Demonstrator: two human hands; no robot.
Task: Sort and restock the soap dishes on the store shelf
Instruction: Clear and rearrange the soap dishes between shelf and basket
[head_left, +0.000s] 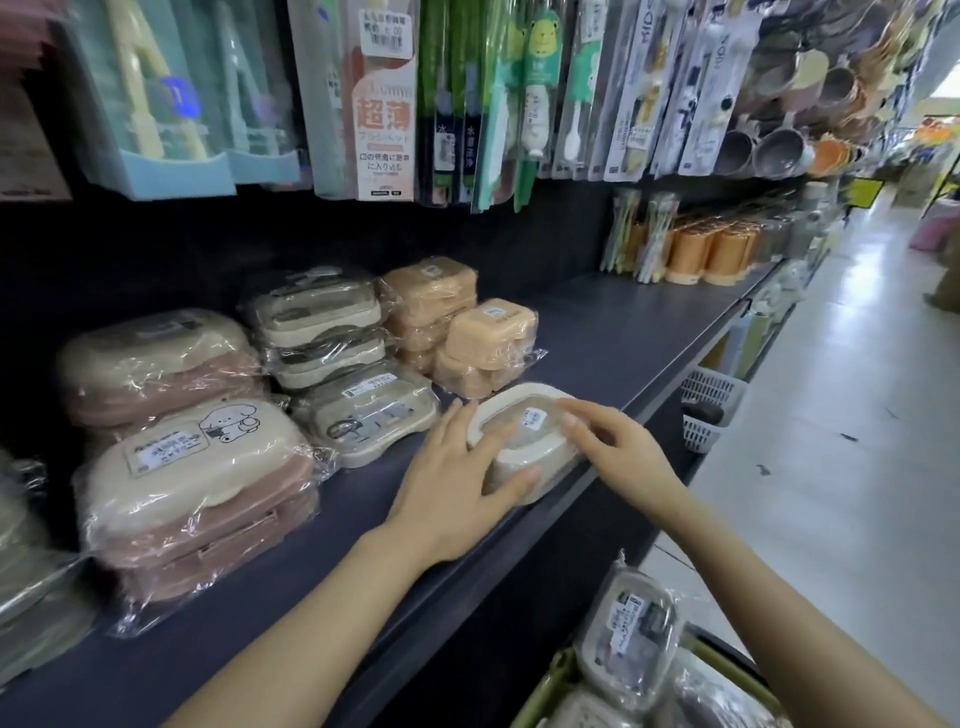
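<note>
Dark shelf (613, 322), wrapped stock along its back and left part. Far left: two stacks of big cream-and-pink boxes (197, 467), front stack's top one has a dog drawing. Just right of them, toward the middle: grey-beige soap dishes (322, 322) stacked at the back, and one more grey-beige dish (369, 410) lying flat in front of that stack. Next right: two stacks of orange soap dishes (488, 338), the front one just behind what I hold. Right stretch of the shelf bare up to the orange cups (711, 254) at the far right end. Toothbrush packs (384, 104) hang above the back edge. White basket (709, 410) sits lower down, past the front edge. Green basket (550, 680) below me on the right holds a wrapped clear-lid dish (631, 631), standing on edge, and more wrapped stock, too blurred to tell.

The cream soap dish (524, 436) is at the front edge of the shelf, near the middle, price label on top; cannot tell if it rests flat or is slightly lifted. Nothing between it and the orange stacks. My left hand (457, 483) grips its left end, fingers laid fairly straight along the far side, thumb pressed on the near wall. My right hand (618, 447) caps its right end, fingers bent, tips on the lid by the label; thumb hidden.
</note>
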